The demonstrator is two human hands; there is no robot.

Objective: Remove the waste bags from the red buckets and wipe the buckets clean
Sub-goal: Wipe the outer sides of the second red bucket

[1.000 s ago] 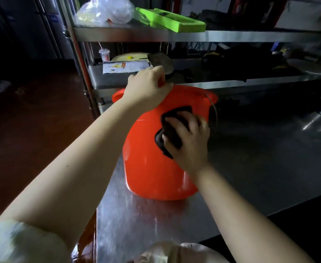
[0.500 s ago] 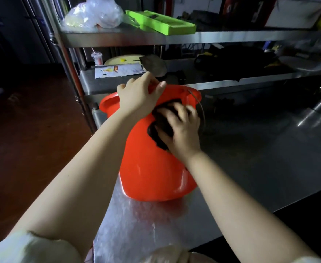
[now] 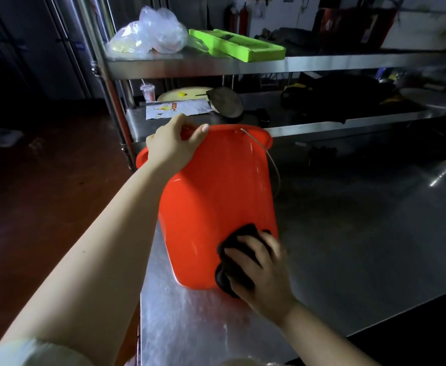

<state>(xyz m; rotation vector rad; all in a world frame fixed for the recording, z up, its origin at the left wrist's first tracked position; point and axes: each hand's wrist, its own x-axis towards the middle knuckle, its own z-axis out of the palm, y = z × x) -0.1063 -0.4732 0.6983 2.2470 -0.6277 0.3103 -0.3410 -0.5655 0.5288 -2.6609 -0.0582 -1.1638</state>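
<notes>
The left hand [image 3: 173, 145] grips the rim of the red bucket [image 3: 216, 186], which stands near the left edge of the steel bench [image 3: 348, 247]. The right hand [image 3: 259, 273], fingers curled on a black cloth [image 3: 240, 233], has swept from the rim down to the base. This side's outer wall is probably nearly wiped.

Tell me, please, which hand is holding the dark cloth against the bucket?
The right hand: it holds the dark cloth low against the side of the red bucket, while the left hand only grips the rim.
</notes>
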